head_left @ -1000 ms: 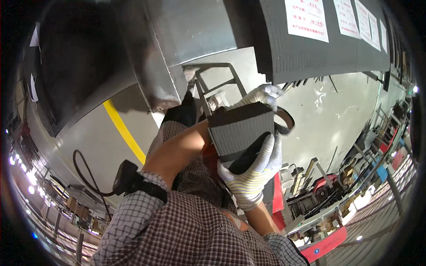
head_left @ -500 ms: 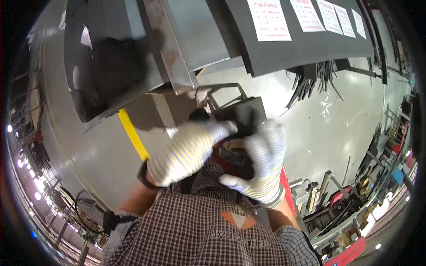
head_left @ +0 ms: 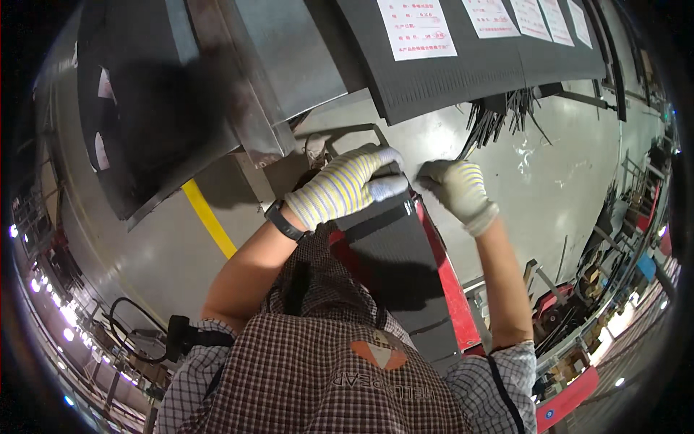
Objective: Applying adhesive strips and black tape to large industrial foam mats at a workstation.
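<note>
My left hand, in a striped knit glove with a black band at the wrist, reaches over the far end of a flat black ribbed piece. Its thumb and fingers stand apart, and I see nothing between them. My right hand, gloved the same way, is just off the far right corner of that piece. Its fingers are curled together; what they hold, if anything, is hidden. The black piece lies in front of my apron, between the red side bars of a stand or cart. A dark shadow falls across it.
Large black ribbed sheets with white printed labels lie ahead on the right. Beside them is a grey metal frame, and a black panel stands at the left. Thin black strips hang below the sheets. A yellow line marks the floor.
Both hands have moved forward, away from my body. The right hand's spread fingers have curled in. The black ribbed piece now extends nearer to me, covering the gap between the red bars.
</note>
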### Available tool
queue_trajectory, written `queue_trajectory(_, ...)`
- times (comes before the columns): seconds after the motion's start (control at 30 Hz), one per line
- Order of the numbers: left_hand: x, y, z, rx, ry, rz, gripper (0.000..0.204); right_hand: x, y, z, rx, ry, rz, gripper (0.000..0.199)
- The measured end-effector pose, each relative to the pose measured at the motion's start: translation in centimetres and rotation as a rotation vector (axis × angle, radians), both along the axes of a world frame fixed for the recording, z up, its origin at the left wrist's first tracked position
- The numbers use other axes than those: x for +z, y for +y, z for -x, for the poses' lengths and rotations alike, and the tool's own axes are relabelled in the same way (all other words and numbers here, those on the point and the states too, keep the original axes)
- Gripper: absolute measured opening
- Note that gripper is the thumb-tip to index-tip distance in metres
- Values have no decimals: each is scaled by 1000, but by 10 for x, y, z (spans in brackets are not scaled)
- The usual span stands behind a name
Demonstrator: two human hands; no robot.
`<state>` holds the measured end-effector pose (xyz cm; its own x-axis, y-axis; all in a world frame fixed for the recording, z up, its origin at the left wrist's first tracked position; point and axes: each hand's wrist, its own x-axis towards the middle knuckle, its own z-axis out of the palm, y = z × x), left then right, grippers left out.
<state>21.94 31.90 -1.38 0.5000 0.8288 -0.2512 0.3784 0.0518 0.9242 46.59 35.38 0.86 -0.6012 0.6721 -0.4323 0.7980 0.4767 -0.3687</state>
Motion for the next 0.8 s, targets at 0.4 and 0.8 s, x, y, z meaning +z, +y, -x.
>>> queue_trajectory(0.4,45,41,77,930,-177,-25,103,-76,-85,-111,-721,9,110,21)
queue_trajectory(0.8,-6,109,10,853,-217,-185,132,-75,-226,-172,-1185,376,313,15)
